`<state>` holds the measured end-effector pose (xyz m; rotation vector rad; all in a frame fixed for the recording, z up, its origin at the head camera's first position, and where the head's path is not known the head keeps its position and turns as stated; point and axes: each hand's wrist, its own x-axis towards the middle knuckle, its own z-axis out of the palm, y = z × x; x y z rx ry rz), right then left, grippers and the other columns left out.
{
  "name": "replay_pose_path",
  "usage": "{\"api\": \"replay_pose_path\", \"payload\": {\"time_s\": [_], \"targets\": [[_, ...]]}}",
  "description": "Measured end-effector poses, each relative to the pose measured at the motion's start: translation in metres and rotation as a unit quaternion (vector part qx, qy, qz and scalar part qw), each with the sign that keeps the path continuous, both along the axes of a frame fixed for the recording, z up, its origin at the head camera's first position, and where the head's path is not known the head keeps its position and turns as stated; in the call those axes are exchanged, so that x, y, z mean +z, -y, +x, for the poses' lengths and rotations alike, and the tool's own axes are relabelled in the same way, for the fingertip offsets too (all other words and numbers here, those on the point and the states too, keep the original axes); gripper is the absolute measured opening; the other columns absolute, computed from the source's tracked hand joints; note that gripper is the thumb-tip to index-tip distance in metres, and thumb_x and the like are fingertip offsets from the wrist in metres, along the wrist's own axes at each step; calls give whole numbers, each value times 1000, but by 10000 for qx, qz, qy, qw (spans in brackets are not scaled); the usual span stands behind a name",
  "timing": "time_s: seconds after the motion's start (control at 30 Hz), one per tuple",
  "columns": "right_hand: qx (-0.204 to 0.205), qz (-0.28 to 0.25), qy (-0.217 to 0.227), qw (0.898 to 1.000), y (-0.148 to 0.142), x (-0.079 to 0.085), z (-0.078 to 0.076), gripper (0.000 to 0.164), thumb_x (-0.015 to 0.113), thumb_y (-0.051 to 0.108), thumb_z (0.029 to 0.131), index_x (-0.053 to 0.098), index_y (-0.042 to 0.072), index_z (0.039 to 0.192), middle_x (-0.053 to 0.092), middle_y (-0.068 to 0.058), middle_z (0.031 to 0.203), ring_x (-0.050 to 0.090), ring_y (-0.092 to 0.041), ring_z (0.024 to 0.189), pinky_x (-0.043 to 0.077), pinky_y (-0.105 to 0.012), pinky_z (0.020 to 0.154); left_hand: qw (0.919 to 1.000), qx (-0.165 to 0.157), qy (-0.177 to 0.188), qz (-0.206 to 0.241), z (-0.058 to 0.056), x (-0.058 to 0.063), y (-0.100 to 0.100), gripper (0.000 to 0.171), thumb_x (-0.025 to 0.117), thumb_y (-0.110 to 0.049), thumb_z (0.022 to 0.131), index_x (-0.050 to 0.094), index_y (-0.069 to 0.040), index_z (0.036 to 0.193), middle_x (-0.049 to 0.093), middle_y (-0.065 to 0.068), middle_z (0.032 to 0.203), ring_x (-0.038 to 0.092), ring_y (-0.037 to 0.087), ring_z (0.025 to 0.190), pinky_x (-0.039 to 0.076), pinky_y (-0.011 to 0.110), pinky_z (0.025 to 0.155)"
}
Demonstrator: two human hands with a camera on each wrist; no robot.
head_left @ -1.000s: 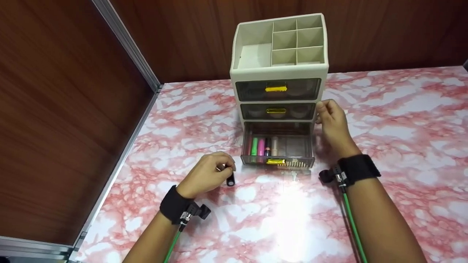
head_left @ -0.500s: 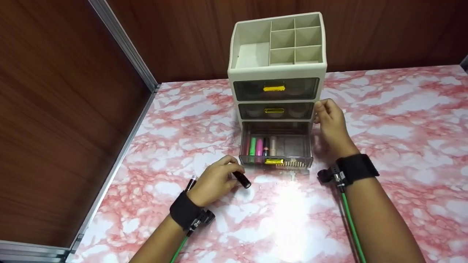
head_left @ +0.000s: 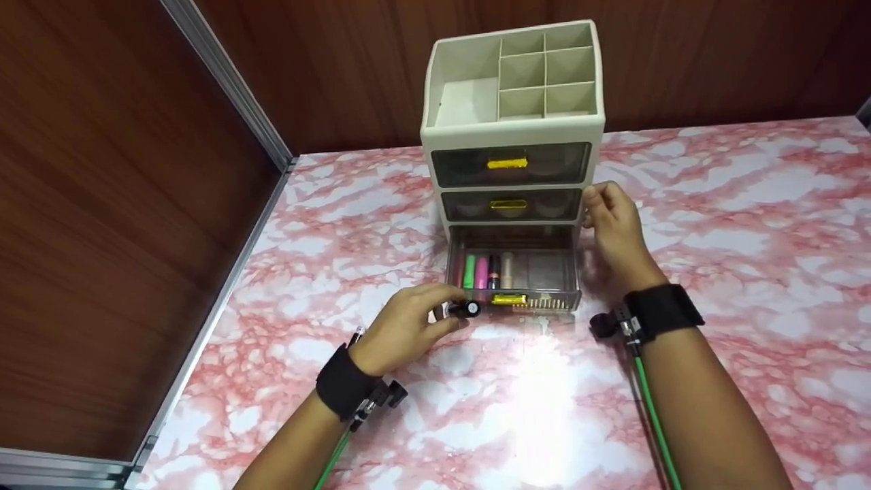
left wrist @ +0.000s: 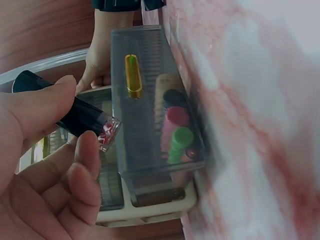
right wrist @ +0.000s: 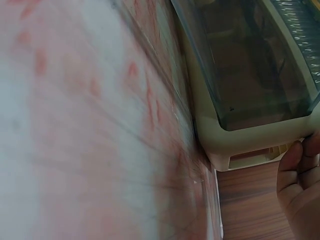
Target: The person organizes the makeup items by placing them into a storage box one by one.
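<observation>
My left hand (head_left: pixel 412 323) holds a black lipstick tube (left wrist: pixel 82 115) with a clear end showing red inside, between thumb and fingers. It is just in front of the left corner of the pulled-out bottom drawer (head_left: pixel 561 298). Inside that drawer stand a green tube (head_left: pixel 469 272), a pink tube (head_left: pixel 482 273), a black tube (head_left: pixel 495 273) and a beige tube (head_left: pixel 507 272) side by side, toward the left. With thumb and curled fingers, my right hand (head_left: pixel 618 228) grips the right side edge of the cream drawer organizer (head_left: pixel 514 131).
Another black tube with a clear end (head_left: pixel 356 333) lies on the pink marbled table (head_left: pixel 272 327), partly hidden behind my left wrist. Both upper drawers of the organizer are closed. A wooden panel (head_left: pixel 136 204) rises at the left, and another wooden wall (head_left: pixel 340 82) stands behind.
The left hand has lifted the lipstick tube and moved right, close to the drawer, turning the tube's end toward the camera. The right hand stays at the organizer's side.
</observation>
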<state>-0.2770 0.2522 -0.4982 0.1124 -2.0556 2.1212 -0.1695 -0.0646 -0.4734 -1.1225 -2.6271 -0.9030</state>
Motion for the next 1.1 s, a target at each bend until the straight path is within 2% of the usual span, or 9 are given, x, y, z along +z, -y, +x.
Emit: {"api": "replay_pose_path", "payload": {"time_s": [0.1,0.23,0.4,0.57,0.63,0.77,0.93,1.03,1.1], "targets": [[-67,248,-141,9996,0,0,0,41,48,45,87,49,5,97,46,-12,86,43,-22,75,41,-28,58,9999,-86,-93,-59,-1,4,-4,29,61,-30,85,57,-24,113,58,-16,100,51,1,73,41,20,61],[-147,492,-309,9982,1,1,-1,40,46,44,88,49,5,96,49,-13,86,45,-21,74,41,-29,60,9994,-130,-316,-99,-2,7,-9,29,61,-29,85,58,-23,113,58,-14,101,52,2,76,41,20,65],[-72,220,-133,9996,2,2,-1,41,49,44,87,49,4,96,49,-13,86,44,-21,75,43,-28,56,9970,-228,-742,-12,-6,13,-17,26,64,-24,83,60,-19,108,58,-9,101,54,5,79,42,19,67],[-36,95,-76,9999,1,0,-1,43,49,45,86,49,4,97,48,-12,86,43,-24,77,41,-32,61,9908,-292,-1325,10,-19,20,-31,28,62,-9,77,60,-13,105,57,-5,103,54,4,81,44,17,69],[-42,84,-66,9999,1,-1,-1,43,49,46,86,49,4,97,47,-12,86,43,-27,79,40,-33,63,9910,-340,-1292,49,-26,20,-38,31,60,-5,75,58,-12,105,58,-4,100,54,3,82,44,16,70],[-32,131,-83,9999,2,-2,-1,43,48,46,86,49,5,97,49,-13,89,41,-32,82,37,-35,68,9930,-556,-1007,251,-39,17,-47,28,57,-5,78,56,-11,105,59,-3,95,54,1,80,44,13,66],[-71,219,-253,9994,3,3,2,40,48,44,87,49,4,94,48,-15,87,42,-31,80,36,-33,68,9905,-755,-1073,418,-50,11,-57,26,58,-4,77,61,-9,103,59,-1,108,52,3,97,42,15,80],[-183,362,-408,9983,2,4,1,38,48,42,88,49,4,91,47,-14,83,42,-31,77,37,-32,65,9914,-809,-937,426,-55,11,-64,30,65,-12,77,61,-10,106,55,-1,116,48,5,107,37,17,87],[-274,540,-542,9967,3,4,1,35,47,40,90,50,5,90,48,-13,81,44,-31,75,38,-30,64,9932,-786,-778,369,-57,10,-68,36,68,-26,77,61,-11,109,53,-1,118,46,5,108,36,17,89]]}}
